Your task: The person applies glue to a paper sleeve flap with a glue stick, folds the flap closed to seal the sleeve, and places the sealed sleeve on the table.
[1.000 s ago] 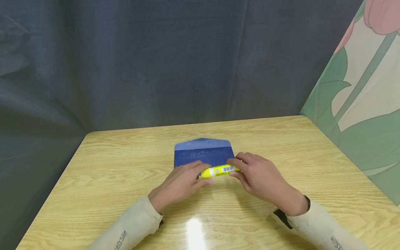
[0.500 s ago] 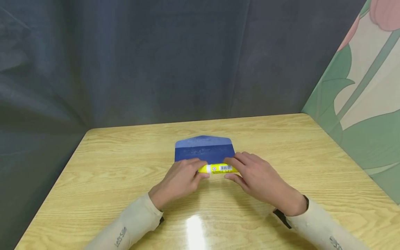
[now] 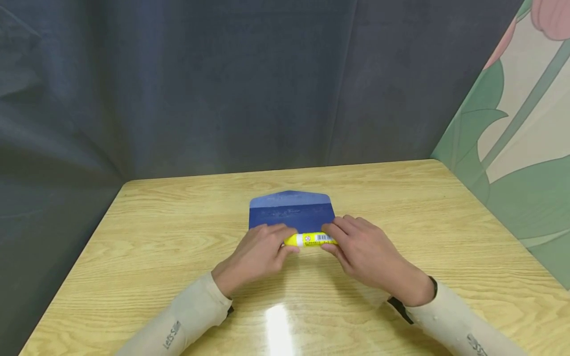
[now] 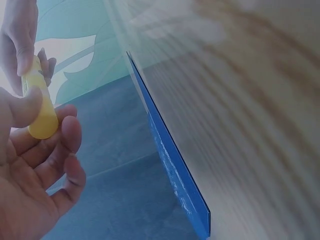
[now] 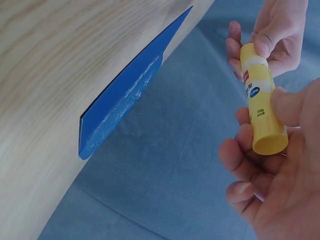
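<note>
Between my two hands is a yellow glue stick with a white band and a printed barcode, held sideways above the table. My left hand pinches its capped end with thumb and fingers. The other end is gripped by my right hand. In the right wrist view the glue stick shows its round base and a "20g" label. Just beyond lies a blue envelope with its flap spread away from me; whitish smears of glue mark it. My hands overlap its near edge in the head view.
The wooden table has a bright light reflection near its front. A dark curtain hangs behind it, and a flower-patterned cloth borders the right side.
The glue stick has levelled out from a slight tilt. My right fingers loosened a little half a second ago and now close on it again. The envelope stays in place.
</note>
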The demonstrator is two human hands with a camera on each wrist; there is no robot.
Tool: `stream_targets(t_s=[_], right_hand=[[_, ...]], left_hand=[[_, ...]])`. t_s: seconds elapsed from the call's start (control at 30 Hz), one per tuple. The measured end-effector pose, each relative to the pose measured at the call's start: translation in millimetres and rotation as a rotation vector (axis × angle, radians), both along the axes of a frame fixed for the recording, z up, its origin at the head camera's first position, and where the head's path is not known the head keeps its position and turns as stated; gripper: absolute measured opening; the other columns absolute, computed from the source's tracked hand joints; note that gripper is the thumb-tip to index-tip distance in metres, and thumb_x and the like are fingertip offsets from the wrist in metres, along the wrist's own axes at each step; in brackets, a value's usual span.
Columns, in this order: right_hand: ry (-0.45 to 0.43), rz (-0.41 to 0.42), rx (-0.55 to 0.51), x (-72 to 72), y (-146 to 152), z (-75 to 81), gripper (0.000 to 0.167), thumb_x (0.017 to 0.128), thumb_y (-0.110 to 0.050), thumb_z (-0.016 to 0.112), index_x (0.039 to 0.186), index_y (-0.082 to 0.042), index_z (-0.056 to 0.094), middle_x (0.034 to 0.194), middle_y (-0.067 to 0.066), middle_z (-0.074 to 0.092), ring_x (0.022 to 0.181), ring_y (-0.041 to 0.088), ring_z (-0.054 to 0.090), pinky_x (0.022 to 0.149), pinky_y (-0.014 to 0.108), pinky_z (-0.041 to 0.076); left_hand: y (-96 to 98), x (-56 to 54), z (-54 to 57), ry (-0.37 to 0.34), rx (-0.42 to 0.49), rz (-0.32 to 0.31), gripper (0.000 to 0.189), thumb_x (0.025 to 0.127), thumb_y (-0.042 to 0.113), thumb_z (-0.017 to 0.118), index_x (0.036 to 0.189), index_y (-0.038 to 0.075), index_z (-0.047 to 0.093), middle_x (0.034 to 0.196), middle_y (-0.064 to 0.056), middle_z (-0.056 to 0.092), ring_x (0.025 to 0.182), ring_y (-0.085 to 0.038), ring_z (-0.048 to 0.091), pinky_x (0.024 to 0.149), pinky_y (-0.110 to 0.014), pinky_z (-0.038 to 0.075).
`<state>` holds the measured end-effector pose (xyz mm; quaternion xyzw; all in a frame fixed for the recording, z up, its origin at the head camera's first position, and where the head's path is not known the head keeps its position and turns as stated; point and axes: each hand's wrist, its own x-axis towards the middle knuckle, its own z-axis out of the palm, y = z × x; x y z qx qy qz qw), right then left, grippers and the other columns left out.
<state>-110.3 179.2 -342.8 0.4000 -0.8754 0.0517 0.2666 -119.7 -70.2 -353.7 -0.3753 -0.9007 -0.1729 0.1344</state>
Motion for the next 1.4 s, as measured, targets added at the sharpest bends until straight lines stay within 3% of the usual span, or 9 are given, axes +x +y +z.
stream_targets(t_s=[0.2, 0.47, 0.93, 1.23, 1.4], right_hand=[[0.000, -0.017, 0.011, 1.3, -0.1, 0.3, 0.049, 0.107, -0.045, 0.033, 0.108, -0.006, 0.064, 0.093, 0.003, 0.064, 0.079, 0.017, 0.055, 0.070, 0.032, 0.050], [-0.044, -0.037, 0.018, 3.0, -0.7, 3.7, 0.028, 0.099, -0.033, 0.058, 0.108, -0.007, 0.064, 0.091, 0.002, 0.064, 0.077, 0.016, 0.054, 0.069, 0.031, 0.048], [-0.116, -0.065, 0.038, 4.9, -0.8, 5.5, 0.018, 0.097, -0.029, 0.060, 0.100, -0.012, 0.062, 0.081, -0.004, 0.058, 0.070, 0.011, 0.047, 0.066, 0.028, 0.041], [-0.164, -0.068, 0.035, 5.5, 0.4, 8.1, 0.014, 0.097, -0.028, 0.060, 0.095, -0.014, 0.060, 0.076, -0.007, 0.052, 0.070, 0.010, 0.045, 0.067, 0.027, 0.040], [-0.186, -0.072, 0.027, 5.6, -0.8, 9.4, 0.014, 0.097, -0.028, 0.060, 0.094, -0.014, 0.060, 0.076, -0.008, 0.052, 0.069, 0.009, 0.045, 0.067, 0.026, 0.040]], left_hand=[[0.4, 0.1, -0.3, 0.047, 0.005, -0.005, 0.019, 0.093, 0.030, 0.071, 0.097, 0.012, 0.071, 0.072, 0.008, 0.061, 0.056, -0.003, 0.042, 0.059, -0.020, 0.037], [0.3, 2.0, -0.8, 0.131, -0.005, -0.022, 0.025, 0.093, 0.029, 0.070, 0.104, 0.006, 0.071, 0.078, 0.003, 0.067, 0.059, -0.005, 0.045, 0.061, -0.021, 0.041], [0.7, 3.6, -1.7, 0.318, -0.086, -0.044, 0.030, 0.092, 0.031, 0.071, 0.105, 0.005, 0.070, 0.080, 0.002, 0.068, 0.062, -0.006, 0.052, 0.060, -0.021, 0.041], [0.9, 3.2, -1.6, 0.390, -0.079, -0.034, 0.029, 0.090, 0.032, 0.074, 0.103, 0.006, 0.072, 0.079, 0.002, 0.070, 0.063, -0.007, 0.058, 0.060, -0.023, 0.036], [-0.3, 3.0, -1.1, 0.410, -0.076, -0.030, 0.029, 0.089, 0.033, 0.075, 0.103, 0.007, 0.072, 0.082, 0.001, 0.072, 0.070, -0.009, 0.066, 0.063, -0.024, 0.039]])
